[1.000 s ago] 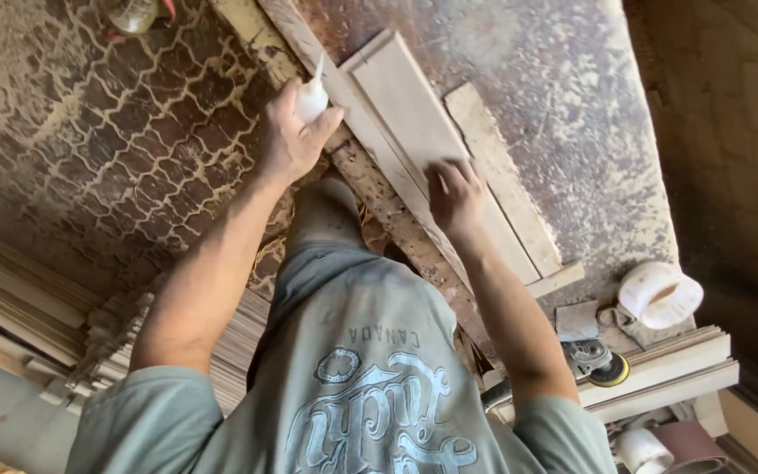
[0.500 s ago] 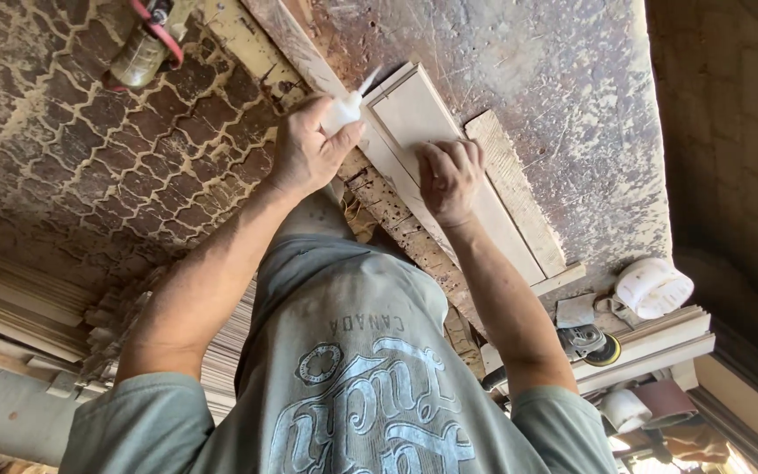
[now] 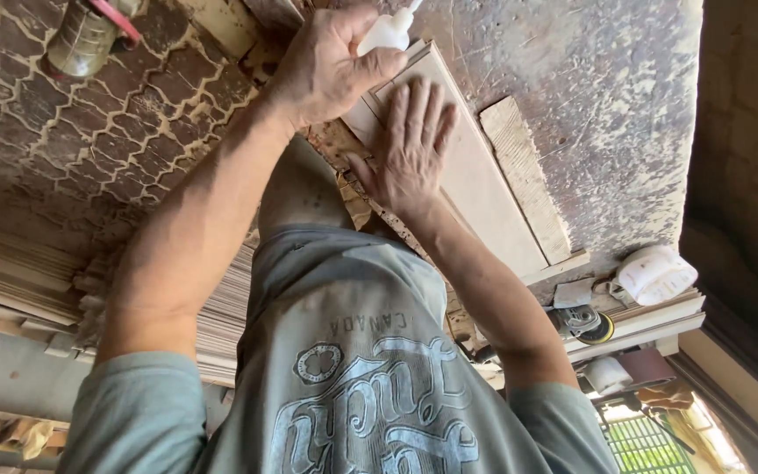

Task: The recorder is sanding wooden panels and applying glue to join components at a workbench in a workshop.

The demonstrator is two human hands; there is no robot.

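My left hand (image 3: 326,66) is shut around a small white squeeze bottle (image 3: 386,33), its nozzle pointing at the far end of a pale, smooth wooden board (image 3: 484,202). The board lies lengthwise along the edge of a worn, stained workbench (image 3: 589,79). My right hand (image 3: 410,149) rests flat on the board with fingers spread, just below the bottle. A rougher, narrower wooden strip (image 3: 528,175) lies beside the board on its right.
A round sander (image 3: 585,323) and a white roll (image 3: 655,274) sit on stacked boards at the right. Stacked wooden strips (image 3: 10,272) lie on the left over a patterned, dusty floor (image 3: 72,149). A greenish bottle (image 3: 85,35) lies at top left.
My left hand carried the bottle further toward the board's far end. My right hand went from curled fingertips to lying flat and spread on the board.
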